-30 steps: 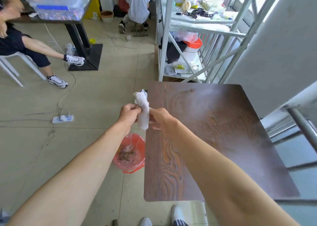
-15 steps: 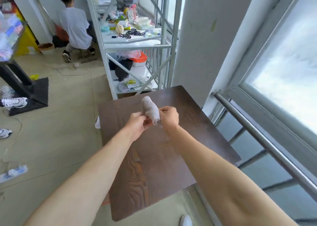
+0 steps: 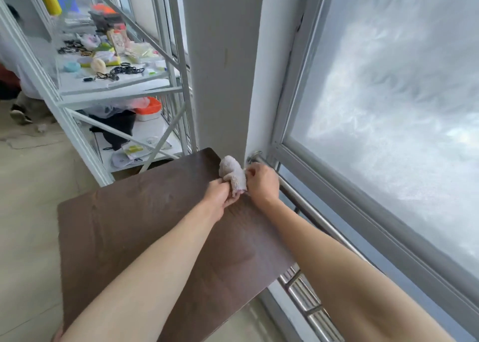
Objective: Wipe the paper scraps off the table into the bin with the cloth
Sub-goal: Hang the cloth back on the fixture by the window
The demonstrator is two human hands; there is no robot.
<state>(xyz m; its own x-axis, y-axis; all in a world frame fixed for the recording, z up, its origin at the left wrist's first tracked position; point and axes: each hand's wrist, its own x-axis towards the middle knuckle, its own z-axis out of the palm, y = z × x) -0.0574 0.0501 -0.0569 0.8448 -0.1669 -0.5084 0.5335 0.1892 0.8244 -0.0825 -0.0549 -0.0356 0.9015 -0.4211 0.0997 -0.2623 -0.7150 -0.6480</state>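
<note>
The view has swung from the bin side to the window at right, the bin now out of frame, and both the left hand (image 3: 220,192) and right hand (image 3: 261,183) pinch the bunched cloth (image 3: 233,174) over a scrap-free surface (image 3: 134,227), so wiping looks done.

A dark brown wooden table (image 3: 134,227) is standing on a pale tiled floor (image 3: 28,212), its far corner sitting close against a white pillar (image 3: 220,64). Its grained top is showing no scraps. Just beyond it, a white metal shelf rack (image 3: 85,144) is holding hair ties, small packets, an orange-lidded tub and a black bag on its two levels.
</note>
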